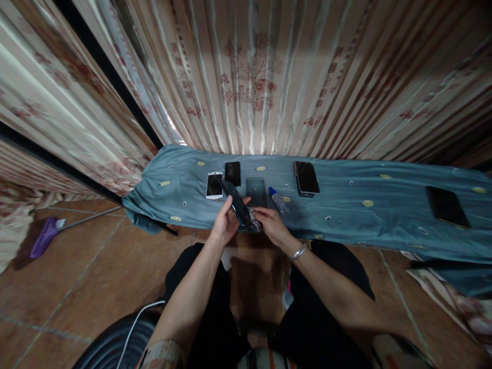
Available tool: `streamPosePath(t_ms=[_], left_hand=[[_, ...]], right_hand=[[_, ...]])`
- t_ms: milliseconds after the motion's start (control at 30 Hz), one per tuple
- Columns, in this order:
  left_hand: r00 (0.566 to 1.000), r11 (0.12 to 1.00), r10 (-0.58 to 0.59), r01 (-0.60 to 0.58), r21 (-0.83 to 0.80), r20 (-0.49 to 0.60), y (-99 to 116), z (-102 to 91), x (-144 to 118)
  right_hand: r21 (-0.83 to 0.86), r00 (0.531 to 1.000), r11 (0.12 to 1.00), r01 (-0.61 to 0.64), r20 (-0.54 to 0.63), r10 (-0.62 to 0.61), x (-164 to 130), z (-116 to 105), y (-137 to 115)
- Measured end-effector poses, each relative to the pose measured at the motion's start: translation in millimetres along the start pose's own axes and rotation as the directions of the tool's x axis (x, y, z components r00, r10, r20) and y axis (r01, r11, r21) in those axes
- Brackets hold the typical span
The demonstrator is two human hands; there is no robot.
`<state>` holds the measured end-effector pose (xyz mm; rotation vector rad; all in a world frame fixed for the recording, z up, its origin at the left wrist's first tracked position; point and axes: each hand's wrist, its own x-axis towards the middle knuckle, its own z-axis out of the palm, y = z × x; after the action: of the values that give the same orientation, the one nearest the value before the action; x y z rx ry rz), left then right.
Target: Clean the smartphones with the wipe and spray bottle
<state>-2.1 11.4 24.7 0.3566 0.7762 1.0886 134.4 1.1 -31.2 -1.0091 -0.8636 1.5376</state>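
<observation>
My left hand (226,220) is closed around a dark smartphone (239,206), which it holds tilted above the front edge of the cloth-covered table. My right hand (269,223) pinches a grey cloth (253,221) against the phone's lower end. Behind the hands lies a dark flat panel (256,189) on the table. A small clear bottle with a blue cap (277,199) rests just right of it. To the left are a white phone (214,185) with a dark screen and a black phone (232,173).
A stack of phones (306,178) sits right of the bottle, and another dark phone (448,206) lies at the far right. The blue tablecloth (346,205) hangs over the edge. Curtains (253,77) rise behind. A purple broom (44,237) lies on the tiled floor.
</observation>
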Motion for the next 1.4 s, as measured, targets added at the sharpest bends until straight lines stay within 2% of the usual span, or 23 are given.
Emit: streamPosePath(t_ms=[100, 200, 267, 367, 467, 567, 800, 1033, 1233, 1400], left_hand=[[0.999, 0.998, 0.037, -0.039, -0.044, -0.039, 2, 0.8, 3], [0.989, 0.989, 0.084, -0.098, -0.108, -0.123, 6, -1.4, 9], [0.980, 0.983, 0.093, -0.118, -0.137, -0.176, 8, -4.0, 12], [0.968, 0.982, 0.090, -0.125, -0.142, -0.233, 10, -7.1, 15], [0.958, 0.984, 0.107, -0.141, -0.113, -0.264, 8, -7.7, 16], [0.955, 0.987, 0.110, -0.138, -0.087, -0.276, 5, -7.1, 17], [0.978, 0.995, 0.092, -0.095, -0.006, -0.189, -6, -7.8, 21], [0.993, 0.997, 0.064, -0.060, 0.043, -0.099, -13, -8.2, 20], [0.998, 0.999, 0.000, 0.003, 0.051, -0.059, -21, -8.3, 19], [0.998, 0.998, -0.043, 0.045, 0.050, -0.051, -20, -6.1, 18]], right_hand=[[-0.045, 1.000, 0.999, 0.028, 0.001, -0.028, 2, 1, 1], [-0.250, 0.993, 0.961, 0.118, 0.019, -0.117, 0, 2, 1], [-0.445, 0.981, 0.874, 0.193, 0.061, -0.186, -3, 2, 0], [-0.660, 0.940, 0.676, 0.329, 0.157, -0.304, -10, 1, -3], [-0.730, 0.861, 0.491, 0.475, 0.271, -0.430, -14, 1, -7], [-0.736, 0.801, 0.390, 0.553, 0.342, -0.491, -17, 2, -11], [-0.690, 0.721, 0.337, 0.641, 0.390, -0.573, -23, 11, -19], [-0.660, 0.712, 0.348, 0.666, 0.421, -0.562, -27, 15, -24], [-0.676, 0.699, 0.300, 0.673, 0.451, -0.555, -26, 14, -27], [-0.659, 0.668, 0.269, 0.702, 0.478, -0.571, -28, 14, -28]])
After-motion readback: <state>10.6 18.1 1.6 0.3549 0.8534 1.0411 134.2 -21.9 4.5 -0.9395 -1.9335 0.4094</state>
